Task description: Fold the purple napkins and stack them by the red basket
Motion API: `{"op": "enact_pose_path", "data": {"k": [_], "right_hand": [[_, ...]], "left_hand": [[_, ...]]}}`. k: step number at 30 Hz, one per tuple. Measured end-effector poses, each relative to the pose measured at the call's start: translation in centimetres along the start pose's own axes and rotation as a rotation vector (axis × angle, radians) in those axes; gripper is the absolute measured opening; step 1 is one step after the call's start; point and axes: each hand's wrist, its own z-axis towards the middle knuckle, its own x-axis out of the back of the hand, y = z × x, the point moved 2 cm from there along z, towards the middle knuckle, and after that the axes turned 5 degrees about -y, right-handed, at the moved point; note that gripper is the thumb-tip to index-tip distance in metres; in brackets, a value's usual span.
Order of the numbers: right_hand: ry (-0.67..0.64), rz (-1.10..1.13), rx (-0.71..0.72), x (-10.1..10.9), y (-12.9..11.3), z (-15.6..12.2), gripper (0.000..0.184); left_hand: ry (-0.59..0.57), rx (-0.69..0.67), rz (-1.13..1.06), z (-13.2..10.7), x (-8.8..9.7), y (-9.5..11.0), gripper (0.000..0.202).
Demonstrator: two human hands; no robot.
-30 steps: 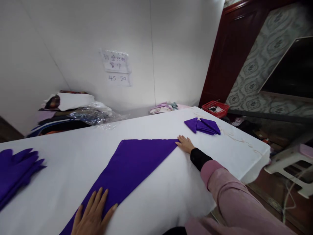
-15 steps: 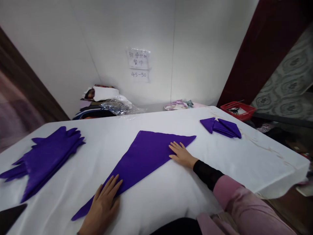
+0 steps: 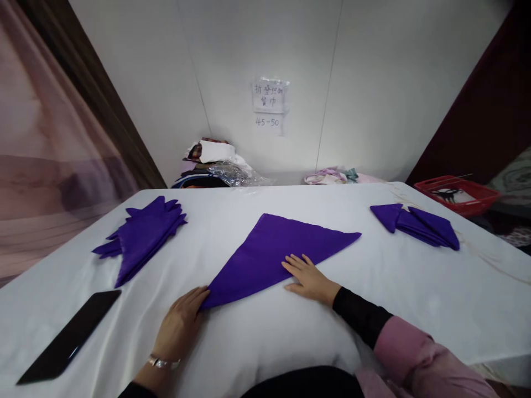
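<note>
A purple cloth napkin [image 3: 274, 246], doubled into a triangle, lies on the white-covered table [image 3: 249, 354]. Its fold edge runs nearest me and one point reaches out to the right. At the left corner, my left hand [image 3: 180, 318] has its fingers pressed together on the cloth; the thumb and the very tip of that corner are hidden. Flat near the middle of the front edge rests my right hand [image 3: 309, 279], fingers stretched out over the cloth.
To the left is a pile of purple napkins [image 3: 147, 232], with a dark flat slab [image 3: 68, 340] in front. Folded purple napkins [image 3: 423, 225] lie at right. Behind are stacked fabrics [image 3: 215, 160], a red basket [image 3: 468, 202] and a wall sign [image 3: 270, 105].
My left hand has closed in at the napkin's left corner, where its fingers were spread before. The long left point is now hidden. My view has turned left; my right hand stays on the cloth.
</note>
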Motion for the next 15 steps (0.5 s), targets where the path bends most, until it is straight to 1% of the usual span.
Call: {"op": "enact_pose_path", "data": {"k": [4, 7, 10, 15], "right_hand": [[-0.012, 0.008, 0.060, -1.0, -2.3, 1.2, 0.070], [-0.016, 0.014, 0.105, -1.8, -3.9, 2.4, 0.069], [-0.017, 0.020, 0.123, -2.2, -4.9, 3.2, 0.067], [-0.022, 0.028, 0.151, -2.2, -5.0, 3.1, 0.062]], "left_hand": [[0.057, 0.012, 0.004, 0.1, 1.1, 0.2, 0.038], [0.073, 0.043, -0.009, 0.2, 2.2, 0.3, 0.035], [0.052, 0.075, -0.050, 0.0, 2.8, 0.5, 0.030], [-0.028, 0.118, -0.105, -1.2, 3.0, 0.8, 0.028]]}}
